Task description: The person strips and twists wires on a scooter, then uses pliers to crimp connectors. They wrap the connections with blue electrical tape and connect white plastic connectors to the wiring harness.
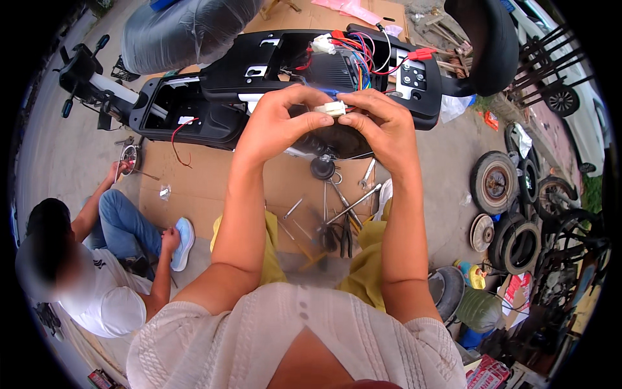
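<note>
Between both hands, over the near side of a black electric scooter body, is a white plastic wire connector. My left hand pinches its left end with thumb and forefinger. The thumb and fingers of my right hand close on its right end, where thin wires run in. Just beyond, a bundle of coloured wires rises from the open bay beside a ribbed dark box. Another white connector and a red connector lie on the body.
Pliers, wrenches and other tools lie on cardboard below. At left a person in a white shirt sits with a hand at a small wheel. Old tyres line the right, and a plastic-wrapped seat stands behind.
</note>
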`<control>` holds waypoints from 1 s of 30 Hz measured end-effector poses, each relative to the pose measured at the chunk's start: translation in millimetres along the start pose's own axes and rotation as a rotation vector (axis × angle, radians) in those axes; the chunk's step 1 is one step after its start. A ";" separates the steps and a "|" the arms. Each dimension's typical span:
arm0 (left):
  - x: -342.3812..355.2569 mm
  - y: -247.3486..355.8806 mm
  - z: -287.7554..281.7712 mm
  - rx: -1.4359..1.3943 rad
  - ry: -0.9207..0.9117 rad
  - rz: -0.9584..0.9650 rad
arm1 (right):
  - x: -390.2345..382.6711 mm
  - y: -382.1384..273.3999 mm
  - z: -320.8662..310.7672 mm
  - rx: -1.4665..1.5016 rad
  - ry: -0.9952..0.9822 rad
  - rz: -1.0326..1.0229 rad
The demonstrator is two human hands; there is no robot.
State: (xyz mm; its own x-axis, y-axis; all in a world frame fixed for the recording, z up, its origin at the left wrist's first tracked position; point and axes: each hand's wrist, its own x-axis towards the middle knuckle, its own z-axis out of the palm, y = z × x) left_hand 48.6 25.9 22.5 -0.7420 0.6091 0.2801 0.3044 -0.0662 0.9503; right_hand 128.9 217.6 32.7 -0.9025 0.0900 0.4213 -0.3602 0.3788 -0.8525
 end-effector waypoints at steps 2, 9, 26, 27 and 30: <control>-1.0 2.3 0.5 0.045 0.007 0.027 | -0.4 0.7 -2.4 -0.018 -0.028 -0.002; 1.9 -4.9 21.7 -0.261 0.129 0.023 | 5.8 -8.8 0.0 0.302 0.065 0.131; 4.7 -13.9 16.7 -0.118 0.114 -0.059 | 5.5 5.0 9.4 -0.117 0.078 -0.075; 4.5 -13.8 16.0 -0.113 0.103 -0.060 | 4.5 4.3 9.2 -0.138 0.077 -0.075; 3.3 -20.6 18.2 -0.049 0.137 -0.029 | 3.0 2.6 9.5 -0.176 0.071 -0.087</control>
State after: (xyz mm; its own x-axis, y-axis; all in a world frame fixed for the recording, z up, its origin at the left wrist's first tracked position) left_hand 50.7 43.7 1.3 -0.8254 0.4982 0.2656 0.2547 -0.0913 0.9627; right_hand 123.0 210.1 28.8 -0.8485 0.1125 0.5171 -0.3835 0.5425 -0.7474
